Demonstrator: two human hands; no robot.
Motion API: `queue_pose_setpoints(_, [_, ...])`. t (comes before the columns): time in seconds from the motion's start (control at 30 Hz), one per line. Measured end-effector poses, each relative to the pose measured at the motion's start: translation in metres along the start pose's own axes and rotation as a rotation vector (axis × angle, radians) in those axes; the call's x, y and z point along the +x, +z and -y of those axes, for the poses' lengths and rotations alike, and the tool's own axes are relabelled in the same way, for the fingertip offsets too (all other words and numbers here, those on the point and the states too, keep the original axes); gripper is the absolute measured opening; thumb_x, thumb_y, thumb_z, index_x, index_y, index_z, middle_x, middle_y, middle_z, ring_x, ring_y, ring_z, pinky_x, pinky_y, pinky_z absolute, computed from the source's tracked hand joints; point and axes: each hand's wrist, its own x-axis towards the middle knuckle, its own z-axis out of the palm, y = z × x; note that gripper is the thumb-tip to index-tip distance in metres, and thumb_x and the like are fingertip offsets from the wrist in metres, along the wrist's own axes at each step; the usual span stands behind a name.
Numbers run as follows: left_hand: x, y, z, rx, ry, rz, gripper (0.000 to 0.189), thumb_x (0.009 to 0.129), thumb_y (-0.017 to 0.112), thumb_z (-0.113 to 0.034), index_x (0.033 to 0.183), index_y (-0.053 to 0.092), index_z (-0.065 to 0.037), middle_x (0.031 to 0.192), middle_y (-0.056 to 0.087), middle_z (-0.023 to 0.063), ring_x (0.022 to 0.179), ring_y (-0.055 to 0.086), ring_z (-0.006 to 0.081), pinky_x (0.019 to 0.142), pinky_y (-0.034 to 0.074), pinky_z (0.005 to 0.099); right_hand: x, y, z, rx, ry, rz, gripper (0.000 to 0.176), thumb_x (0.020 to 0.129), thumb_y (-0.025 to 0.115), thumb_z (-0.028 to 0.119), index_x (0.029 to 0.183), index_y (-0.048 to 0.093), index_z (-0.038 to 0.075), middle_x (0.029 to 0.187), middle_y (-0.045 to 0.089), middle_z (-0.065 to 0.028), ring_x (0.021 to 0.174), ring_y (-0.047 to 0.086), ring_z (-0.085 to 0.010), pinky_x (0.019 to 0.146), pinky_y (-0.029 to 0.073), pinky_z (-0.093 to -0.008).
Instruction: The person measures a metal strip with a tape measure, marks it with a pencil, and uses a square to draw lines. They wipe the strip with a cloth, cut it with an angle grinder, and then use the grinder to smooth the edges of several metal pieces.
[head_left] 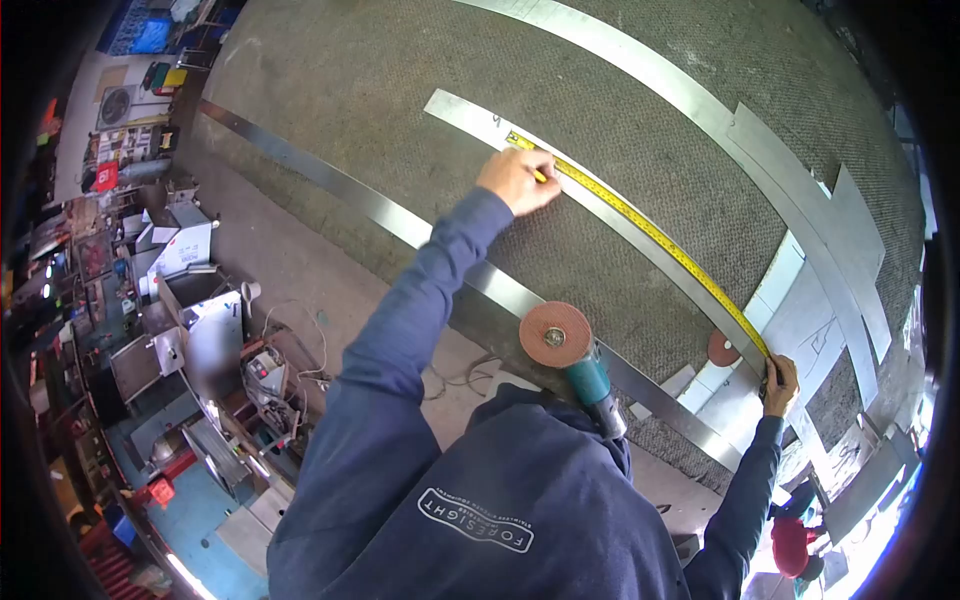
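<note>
My left hand (518, 180) is closed on a small yellow marking tool (540, 176) beside a long narrow metal strip (455, 112). A yellow tape measure (640, 220) lies stretched along that strip, its end just beyond my left hand. At the right, my right hand (780, 386) is closed around the tape's other end, near the strip's lower part. A dark mark shows on the strip near the tape's end. A green grinder (590, 380) with a round reddish disc (555, 334) lies close to my body.
The strips rest on a textured grey surface (350, 100). Another strip (390, 215) runs along its near edge, and a wide curved-looking strip (620, 50) lies farther off. Loose sheets (815, 290) overlap at the right. A cluttered blue bench (205, 540) and cables are at the left.
</note>
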Motion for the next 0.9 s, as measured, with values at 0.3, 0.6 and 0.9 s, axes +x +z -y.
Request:
queue_pose_setpoints(0.3, [-0.155,-0.010,0.000,-0.763,-0.335,-0.789,0.042,0.103,0.044,-0.037,0.121,0.056,-0.002,0.096,0.070,0.0170,0.087,0.071,0.0258,0.069,0.056,0.0317,-0.005,0.003,0.007,-0.306,-0.272,-0.140,0.011,0.088,0.061,0.013,0.096,0.058,0.005,0.090,0.059,-0.0118,0.088,0.059,-0.0307,0.076,0.048,-0.0404])
queue_pose_setpoints(0.6, [-0.291,0.204,-0.136,-0.771,-0.743,-0.624,0.064,0.086,0.074,-0.037,0.128,0.046,0.003,0.095,0.055,0.0028,0.083,0.056,0.0083,0.065,0.047,0.0221,-0.004,0.003,0.043,-0.290,-0.116,-0.079,0.077,0.083,0.062,0.056,0.143,0.037,0.016,0.123,0.056,-0.0183,0.101,0.062,-0.0398,0.081,0.053,-0.0496])
queue_pose_setpoints(0.9, [-0.248,0.267,-0.107,-0.514,-0.549,-0.824,0.083,0.065,0.083,-0.017,0.131,0.040,0.008,0.114,0.055,0.0211,0.100,0.060,0.0332,0.087,0.049,0.0394,-0.028,0.059,0.183,0.116,-0.055,-0.125,0.103,0.085,0.054,0.067,0.154,0.002,0.012,0.135,0.041,-0.0372,0.105,0.061,-0.0461,0.082,0.055,-0.0469])
